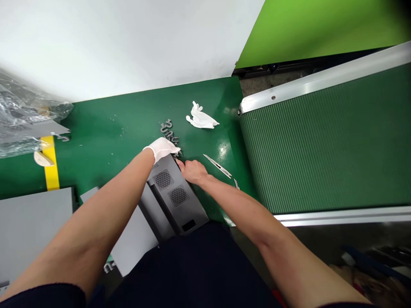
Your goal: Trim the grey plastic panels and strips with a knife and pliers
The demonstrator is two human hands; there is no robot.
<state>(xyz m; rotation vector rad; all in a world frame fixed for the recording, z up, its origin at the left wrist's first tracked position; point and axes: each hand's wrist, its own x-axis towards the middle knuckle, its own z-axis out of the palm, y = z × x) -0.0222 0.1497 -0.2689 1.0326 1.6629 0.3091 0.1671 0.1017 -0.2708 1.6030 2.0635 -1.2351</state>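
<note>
Vented panel (189,205): long axis pointing forward, far end between both hands
Left hand (161,149): gloved, on far end, grip unclear
Right hand (192,171): bare, at far corner, grip unclear

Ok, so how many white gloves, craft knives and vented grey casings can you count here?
White gloves: 2 (worn glove on the left hand, loose glove)
Craft knives: 1 (craft knife)
Vented grey casings: 1 (vented grey casing)
Total: 4
</note>
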